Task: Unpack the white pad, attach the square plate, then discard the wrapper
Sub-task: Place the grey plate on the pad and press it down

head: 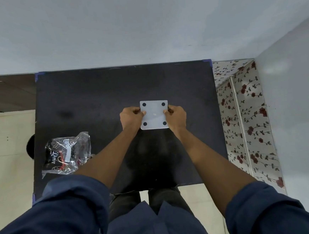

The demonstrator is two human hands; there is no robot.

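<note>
A white square plate (154, 114) with a black dot in each corner is held flat over the middle of the black table (93, 95). My left hand (131, 116) pinches its left edge and my right hand (175, 115) pinches its right edge. A thin white layer shows along the plate's lower edge; whether that is the pad, I cannot tell. A crumpled clear plastic wrapper (68, 154) with something black and printed in it lies on the table's left side, apart from both hands.
The table stands against a pale wall. A flowered cabinet or box (246, 113) stands right beside the table's right edge. A dark round object (30, 146) sticks out past the left edge. My legs stand at the near edge.
</note>
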